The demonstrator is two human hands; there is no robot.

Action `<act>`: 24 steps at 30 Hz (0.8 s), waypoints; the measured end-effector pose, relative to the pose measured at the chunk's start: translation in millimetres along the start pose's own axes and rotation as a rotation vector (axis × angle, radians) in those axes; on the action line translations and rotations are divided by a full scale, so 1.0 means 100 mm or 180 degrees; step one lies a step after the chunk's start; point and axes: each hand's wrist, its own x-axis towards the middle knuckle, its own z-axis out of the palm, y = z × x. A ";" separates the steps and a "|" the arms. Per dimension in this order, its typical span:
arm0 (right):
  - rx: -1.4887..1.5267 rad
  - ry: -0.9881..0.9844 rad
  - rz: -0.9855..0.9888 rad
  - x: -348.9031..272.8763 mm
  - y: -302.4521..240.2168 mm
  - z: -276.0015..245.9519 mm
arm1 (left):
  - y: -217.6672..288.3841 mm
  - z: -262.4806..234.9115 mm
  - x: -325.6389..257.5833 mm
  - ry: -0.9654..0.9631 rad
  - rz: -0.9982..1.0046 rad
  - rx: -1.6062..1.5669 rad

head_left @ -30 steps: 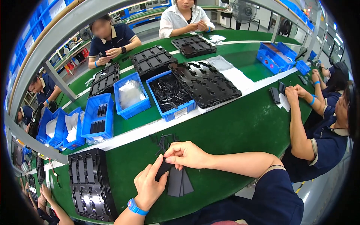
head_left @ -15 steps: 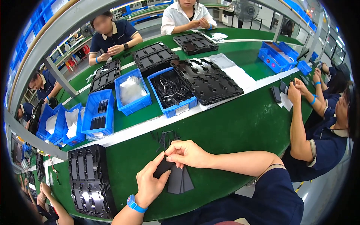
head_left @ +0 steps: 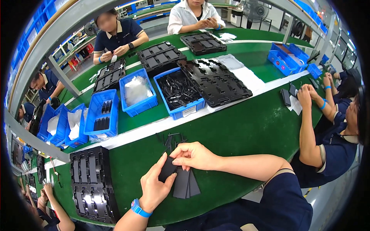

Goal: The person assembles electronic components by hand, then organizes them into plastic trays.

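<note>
My left hand (head_left: 154, 184) grips a flat black rectangular plate (head_left: 166, 169) by its edges, between thumb and fingers. At the plate's upper right corner, my right hand (head_left: 194, 156) is closed in a pinch; whatever its fingertips hold is too small to make out. Several similar black plates (head_left: 185, 187) lie fanned on the green tabletop (head_left: 246, 134), just right of the left hand and below the right. Beyond the hands, small thin black strips (head_left: 171, 139) are scattered, partly hidden by the right hand.
To the left stands a stack of black moulded trays (head_left: 92, 184). Past the white strip are a blue bin of black parts (head_left: 189, 111), a blue bin with clear bags (head_left: 133, 111) and black trays (head_left: 216, 82). Co-workers sit across and at right, where a person's arm (head_left: 308, 127) rests.
The plate in my left hand now shows more of its face, and my right fingers have shifted slightly at its corner. The whole view has moved a little.
</note>
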 end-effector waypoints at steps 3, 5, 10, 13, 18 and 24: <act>-0.0084 0.0048 0.0042 0.01 0.00 -0.01 | 0.03 0.01 0.02 -0.0004 0.0104 0.0042; -0.0026 0.0038 0.0063 0.00 -0.02 -0.02 | 0.04 0.00 0.04 -0.0015 0.0158 0.0092; 0.0131 -0.0017 0.0061 -0.01 0.01 -0.01 | 0.03 -0.03 0.04 0.0033 0.0375 0.0237; 0.0131 -0.0046 0.0002 -0.01 0.01 -0.01 | 0.07 -0.06 0.03 -0.0227 -0.0024 0.0246; -0.0064 -0.0064 -0.0006 0.01 0.01 -0.03 | 0.07 -0.04 0.03 -0.0041 0.0114 0.0434; -0.0271 -0.0014 -0.0084 0.01 -0.03 -0.04 | 0.00 -0.01 0.03 0.0135 0.0478 0.0578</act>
